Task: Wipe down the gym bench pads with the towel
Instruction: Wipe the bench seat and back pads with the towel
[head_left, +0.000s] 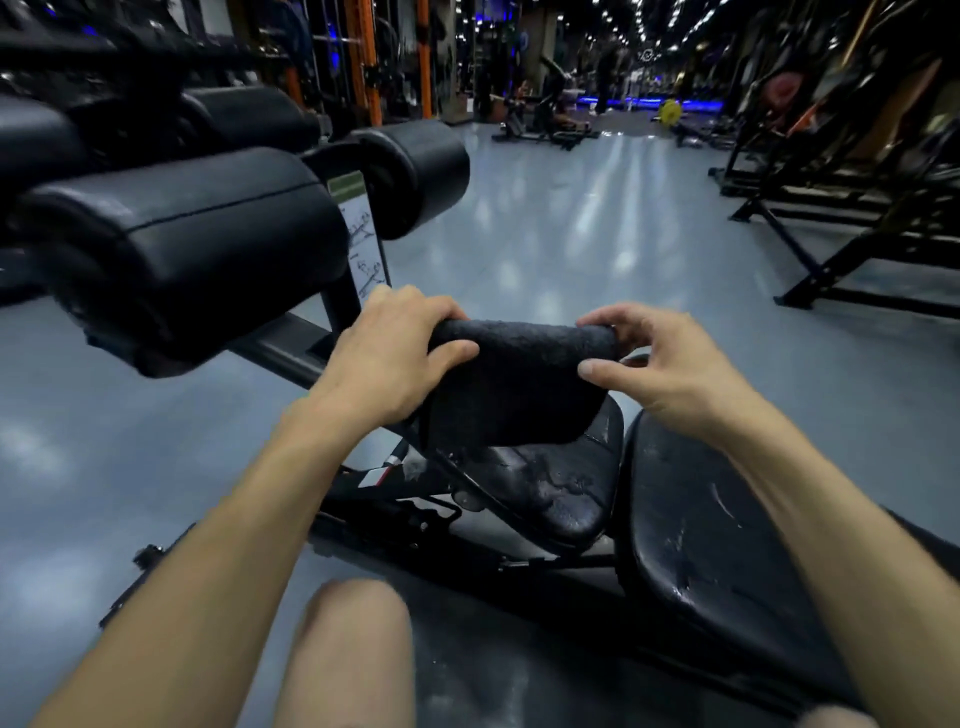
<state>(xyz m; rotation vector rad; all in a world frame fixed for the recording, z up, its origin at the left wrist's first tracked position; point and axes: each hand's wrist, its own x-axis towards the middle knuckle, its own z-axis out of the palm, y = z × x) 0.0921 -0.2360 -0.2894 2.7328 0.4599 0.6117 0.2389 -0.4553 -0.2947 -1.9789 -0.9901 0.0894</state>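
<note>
nearby, roller pads (208, 234) beside bench (701, 545)

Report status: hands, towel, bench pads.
Left hand and right hand grip the towel, stretched between them. Towel hangs over the seat pad. Nothing blocking.

Towel (511, 384): dark terry cloth, nubbly, matt. Seat pad (561, 493): black vinyl, slight sheen, cracked and flaking. Back pad (701, 530): same vinyl, scuffed, pale scratches. Roller pads (208, 234): smooth black leatherette, soft gloss, stitched seam. Frame (291, 353): matt black painted metal. Floor (571, 234): grey, smooth, glossy, reflecting lights. Instruction placard (363, 239): printed, flat white.
</note>
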